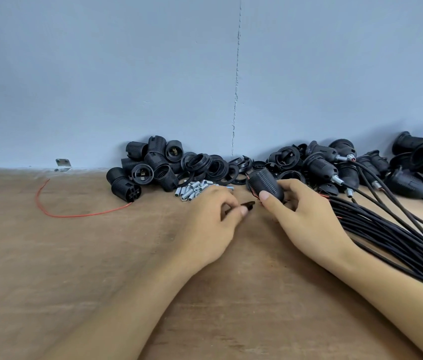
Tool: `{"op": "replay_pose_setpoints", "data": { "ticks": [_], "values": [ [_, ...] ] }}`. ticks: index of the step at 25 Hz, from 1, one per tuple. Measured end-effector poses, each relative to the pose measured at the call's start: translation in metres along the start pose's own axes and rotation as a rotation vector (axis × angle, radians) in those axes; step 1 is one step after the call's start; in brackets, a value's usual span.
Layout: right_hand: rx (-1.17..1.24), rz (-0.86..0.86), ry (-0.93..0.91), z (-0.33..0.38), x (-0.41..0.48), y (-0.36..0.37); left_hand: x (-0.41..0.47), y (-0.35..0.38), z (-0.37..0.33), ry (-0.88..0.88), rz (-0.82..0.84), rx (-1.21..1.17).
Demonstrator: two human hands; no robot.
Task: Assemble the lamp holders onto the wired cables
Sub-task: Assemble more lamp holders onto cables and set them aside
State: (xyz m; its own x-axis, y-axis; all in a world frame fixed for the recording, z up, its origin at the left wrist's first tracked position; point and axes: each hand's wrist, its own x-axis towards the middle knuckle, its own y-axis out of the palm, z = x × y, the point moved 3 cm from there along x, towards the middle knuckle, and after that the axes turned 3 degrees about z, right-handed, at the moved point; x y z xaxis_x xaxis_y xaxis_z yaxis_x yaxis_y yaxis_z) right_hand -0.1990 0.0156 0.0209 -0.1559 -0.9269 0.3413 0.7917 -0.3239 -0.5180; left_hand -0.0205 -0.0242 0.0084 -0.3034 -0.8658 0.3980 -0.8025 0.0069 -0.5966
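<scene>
Left of the heap of short silver metal tubes (194, 189), a thin red wire (75, 215) lies in a loose loop on the brown wooden table (75, 268). Just behind the heap sits a pile of black threaded plastic lamp-holder shells (148, 165). Just in front of the heap, the left hand (213, 219) pinches a small black piece (248, 205) between thumb and curled forefinger; I cannot tell whether it is a cable end. Right of the heap, the right hand (306, 211) wraps thumb and fingers round a black ribbed plastic lamp holder (265, 187), held tilted, with thin red strands at its left end. Farther right of the heap, a bundle of black sheathed cables (387, 235) fans across the table. The holder looks light, rigid and grippy along its ribs, so the barrel is the place to hold. The cables are probably limp and best pinched near the tip.
</scene>
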Motion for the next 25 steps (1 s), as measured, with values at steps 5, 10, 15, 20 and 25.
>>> {"op": "replay_pose_setpoints", "data": {
  "ticks": [5, 10, 15, 20, 25],
  "values": [
    [-0.013, 0.065, -0.145, 0.011, -0.008, -0.003, -0.007, -0.005, 0.008, -0.327, -0.108, -0.453],
    [-0.15, 0.108, -0.311, 0.018, -0.011, -0.004, -0.009, -0.001, 0.001, -0.386, -0.107, -0.872],
    [-0.25, 0.152, -0.396, 0.014, -0.009, -0.003, -0.012, -0.001, -0.005, -0.406, 0.001, -1.003],
    [-0.251, 0.15, -0.411, 0.011, -0.009, -0.003, -0.012, -0.002, -0.002, -0.418, 0.006, -1.076],
    [-0.228, 0.17, -0.422, 0.013, -0.008, -0.005, -0.012, -0.003, 0.0, -0.391, 0.045, -1.006]
  ]
}}
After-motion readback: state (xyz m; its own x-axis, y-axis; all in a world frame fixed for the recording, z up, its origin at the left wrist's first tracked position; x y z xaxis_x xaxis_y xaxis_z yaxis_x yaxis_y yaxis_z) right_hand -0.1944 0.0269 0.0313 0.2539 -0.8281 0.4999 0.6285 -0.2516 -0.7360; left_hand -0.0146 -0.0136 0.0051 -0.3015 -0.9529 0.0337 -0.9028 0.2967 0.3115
